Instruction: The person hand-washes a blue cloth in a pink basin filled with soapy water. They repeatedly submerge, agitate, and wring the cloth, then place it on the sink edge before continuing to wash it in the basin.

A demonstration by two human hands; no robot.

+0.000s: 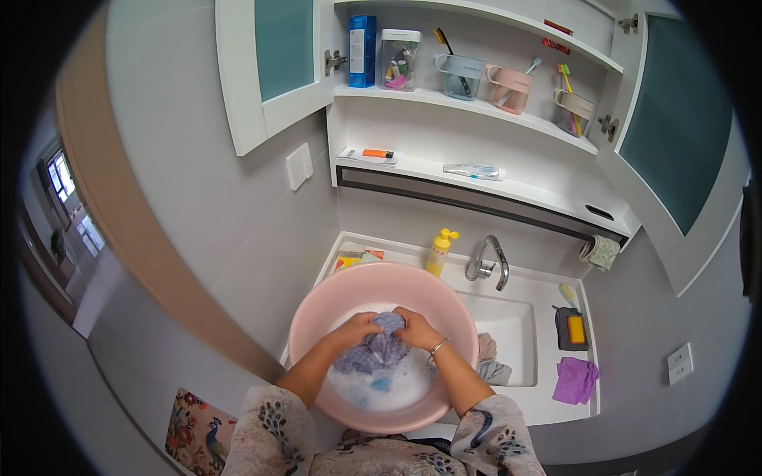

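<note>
A large pink basin [313, 305] stands on the left part of the white washbasin counter, with foamy water [397, 389] in it. Both my hands are inside its rim, gripping a wet greyish-purple cloth [388, 343] bunched up between them. My left hand [359, 327] is closed on the cloth's left side. On the other side my right hand [418, 328], with a bracelet at the wrist, pinches it too. Part of the cloth trails down into the suds at the left. A small light-blue patch [382, 382] shows in the foam below; what it is I cannot make out.
Right of the basin, grey and beige cloths [494, 371] lie in the sink under a chrome faucet [488, 263]. A yellow bottle [440, 252] stands behind. A purple cloth [575, 380] and yellow soap [575, 329] lie at right. Overhead, cabinet doors [675, 119] hang open.
</note>
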